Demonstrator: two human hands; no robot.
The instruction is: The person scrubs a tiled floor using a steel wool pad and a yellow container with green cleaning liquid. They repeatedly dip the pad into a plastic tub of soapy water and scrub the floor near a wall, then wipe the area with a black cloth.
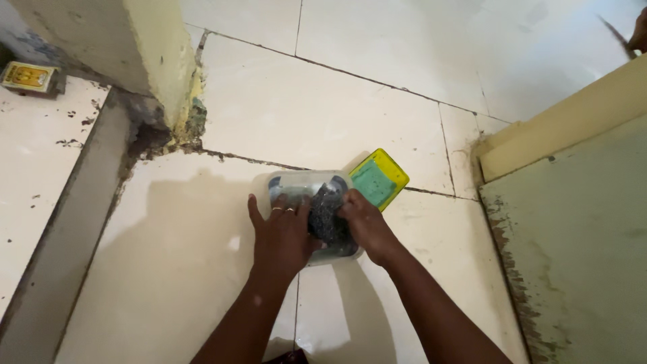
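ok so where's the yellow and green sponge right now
In the head view, the yellow and green sponge lies on the white tiled floor near the middle, right of the clear container that both hands are on, just beyond the right hand.

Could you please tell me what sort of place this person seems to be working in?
Probably a tiled floor in a home, near a doorway: large white floor tiles with dirty joints, a worn wall corner, and a green door with chipped paint.

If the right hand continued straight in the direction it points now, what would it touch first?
Probably the dark bundle inside the clear container; the right hand already rests against it, pointing up-left.
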